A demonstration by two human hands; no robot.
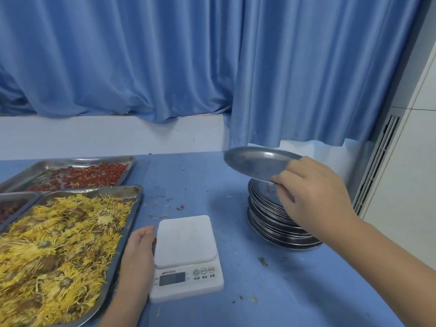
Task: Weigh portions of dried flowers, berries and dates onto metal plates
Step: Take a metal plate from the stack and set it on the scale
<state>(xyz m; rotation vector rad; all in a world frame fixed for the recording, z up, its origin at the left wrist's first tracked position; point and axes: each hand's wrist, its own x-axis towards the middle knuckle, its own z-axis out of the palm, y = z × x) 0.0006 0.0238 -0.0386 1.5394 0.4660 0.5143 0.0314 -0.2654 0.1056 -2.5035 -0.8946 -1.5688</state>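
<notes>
Head view has us fetching a plate: our right hand [313, 192] pinches the near rim of one metal plate [254, 164], tilted and held just above the stack of plates [271, 215] on the right of the table. Our left hand [139, 246] lies with loose, nearly straight fingers against the left side of the white scale [186, 256], holding nothing. The platform is bare; we cannot read the display.

We judge the risks so — a pinch at one edge only could let the slick plate swing or slip and clatter onto the stack, and a left hand leaning on the scale could nudge it or spoil the reading.

Dried flowers [59, 244] fill the nearest tray [94, 190], with berries [94, 175] behind. A darker heap, perhaps the dates [9, 208], shows at the left edge. Petal scraps litter the blue table [306, 279]. A blue curtain [141, 55] hangs behind, and a white vented panel [377, 161] stands on the right.
</notes>
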